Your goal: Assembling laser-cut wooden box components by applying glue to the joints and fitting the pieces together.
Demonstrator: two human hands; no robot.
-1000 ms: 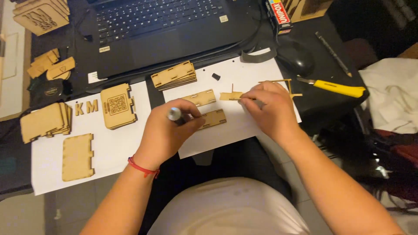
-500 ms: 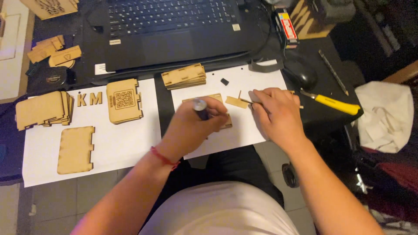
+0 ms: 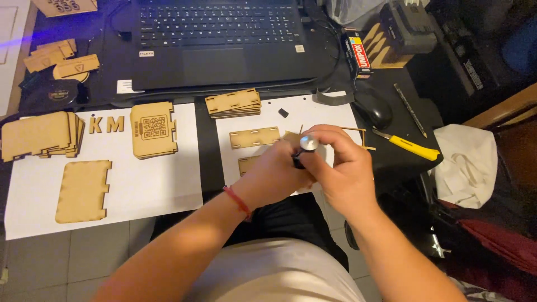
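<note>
Over the right-hand sheet of white paper [image 3: 335,109] on the dark tabletop [image 3: 207,140], we note both hands brought together around a small dark tube with a silver cap [image 3: 306,146]. Left hand [image 3: 277,173]: grip wrapped about the tube's lower body, red cord at the wrist. Right hand [image 3: 341,168]: fingers closed tight around the upper part, thumb and forefinger just beside the cap; whether it pinches the cap itself we cannot tell. Tube sits upright, slightly tilted, above the paper's middle. Beneath and behind the hands lie thin laser-cut wooden pieces: a notched strip [image 3: 254,137] to the left, a smaller panel [image 3: 248,164] partly hidden by the left hand, a thin frame piece [image 3: 358,131] showing past the right knuckles. A stack of notched panels [image 3: 233,103] rests at the paper's top edge, near a small black chip [image 3: 283,112]. We record a second white sheet [image 3: 151,179] to the left, carrying a wooden panel with an engraved square code [image 3: 153,130], two cut-out wooden letters [image 3: 106,124], a plain notched panel [image 3: 82,191] and a fanned stack of panels [image 3: 39,134]. A laptop [image 3: 221,42] stands open behind; a black mouse [image 3: 374,108] and a yellow utility knife [image 3: 408,145] lie to the right, well apart from the hands.
</note>
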